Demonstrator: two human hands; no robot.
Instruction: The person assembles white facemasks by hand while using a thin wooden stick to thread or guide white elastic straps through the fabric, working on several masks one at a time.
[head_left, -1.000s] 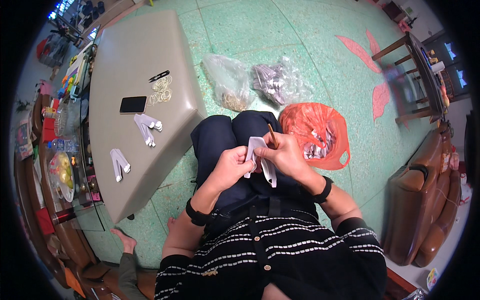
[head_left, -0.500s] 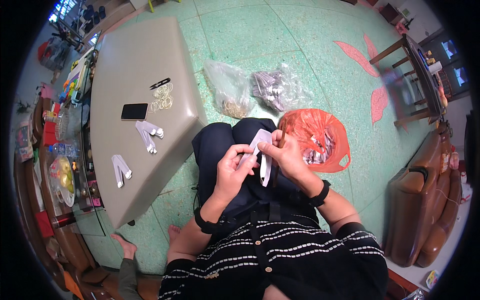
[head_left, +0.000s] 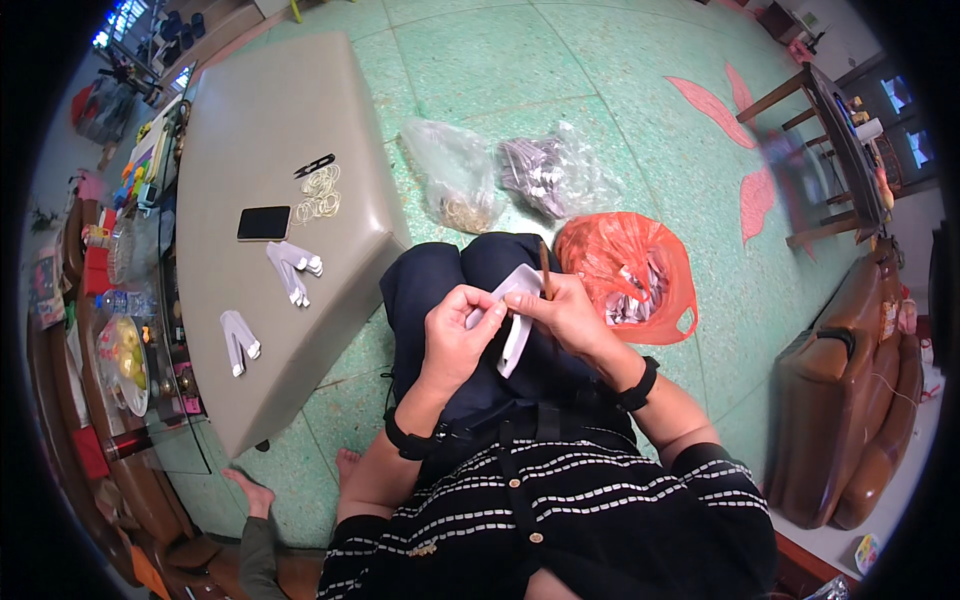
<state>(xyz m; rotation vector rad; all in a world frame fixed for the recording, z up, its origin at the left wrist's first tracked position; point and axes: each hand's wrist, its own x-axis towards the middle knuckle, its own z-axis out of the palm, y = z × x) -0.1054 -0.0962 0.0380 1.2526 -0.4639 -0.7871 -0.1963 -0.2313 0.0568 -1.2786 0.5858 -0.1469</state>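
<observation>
Above my lap, both hands are closed on a folded white strip, possibly paper or fabric. My left hand pinches its left side between thumb and fingers. My right hand grips the strip's right side with the thumb on top, and a thin brown stick rises from the same hand. The strip's loose part hangs below the fingertips, over my dark trousers. To the left, on a grey padded bench, lie two bundles of similar folded strips, a black phone, pale rubber bands and black thread snips.
By my right knee stands a red plastic bag of white strips. Beyond my knees lie a clear bag with rubber bands and another clear bag of strips. A brown leather sofa stands right. A person's bare foot shows lower left.
The strip's hanging end has swung left and down. The brown stick, earlier showing beside and below my right hand, now sticks up above it. My left hand has shifted slightly left.
</observation>
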